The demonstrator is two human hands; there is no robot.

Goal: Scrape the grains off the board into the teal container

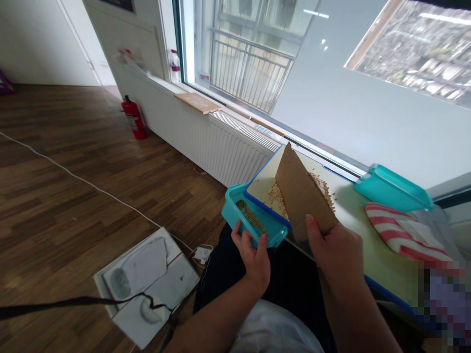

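Your left hand (253,257) grips the teal container (254,223) by its near rim, held against the white tray (262,185) edge. Your right hand (336,250) pinches the cardboard sheet's (300,193) lower end, tilted over loose grains (275,196). The sheet looks light and bendy; hold it low.

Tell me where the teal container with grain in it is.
Head view, centre: the teal container is held in the left hand against the left edge of the blue-rimmed tray, left of the cardboard in the right hand.
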